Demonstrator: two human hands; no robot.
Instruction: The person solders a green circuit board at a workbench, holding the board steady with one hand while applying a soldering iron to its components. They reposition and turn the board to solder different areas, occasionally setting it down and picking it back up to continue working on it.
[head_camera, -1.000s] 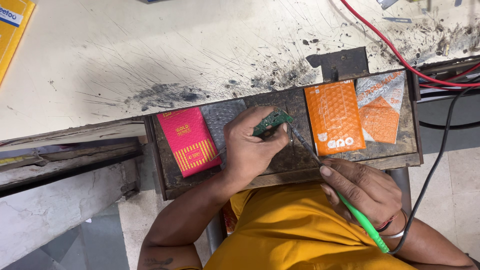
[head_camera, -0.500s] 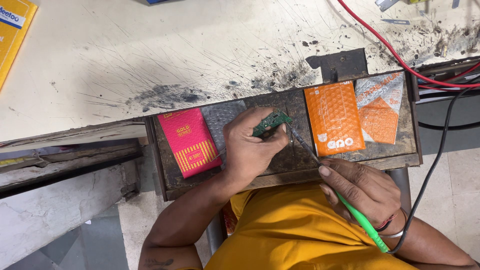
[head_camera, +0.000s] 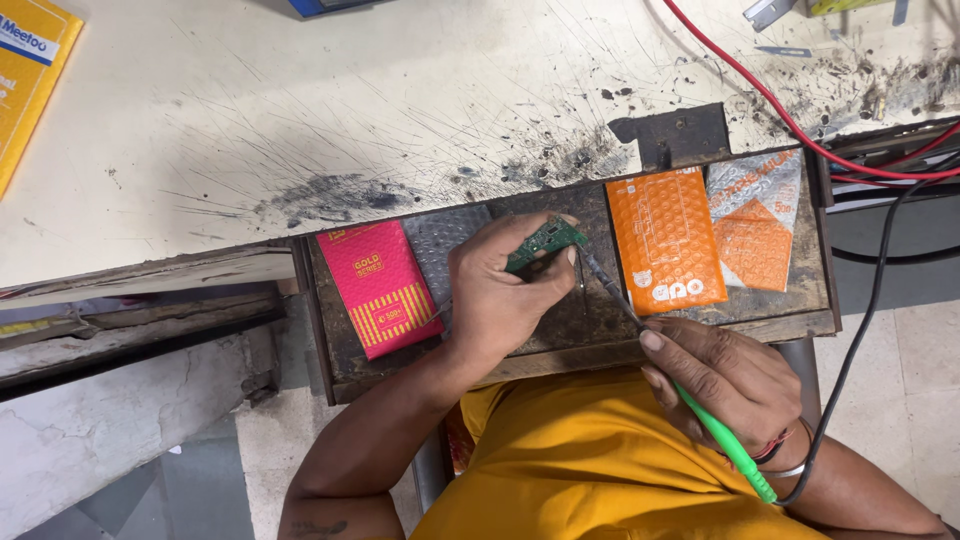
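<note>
My left hand (head_camera: 503, 300) pinches a small green circuit board (head_camera: 545, 243) over an open wooden drawer (head_camera: 335, 370). My right hand (head_camera: 722, 378) grips a soldering iron with a green handle (head_camera: 722, 445). Its metal tip (head_camera: 603, 285) points up and left, ending just beside the board. A black cord runs from the handle's end past my right wrist. Both hands hover above the drawer's dark floor, in front of my yellow shirt.
In the drawer lie a red and gold packet (head_camera: 380, 288), a grey bubble-wrap pouch (head_camera: 440, 240), an orange bubble pouch (head_camera: 666, 240) and a grey-orange pouch (head_camera: 758, 230). A scratched, sooty white bench (head_camera: 330, 110) lies beyond, with a red wire (head_camera: 770, 100) and a yellow box (head_camera: 30, 80).
</note>
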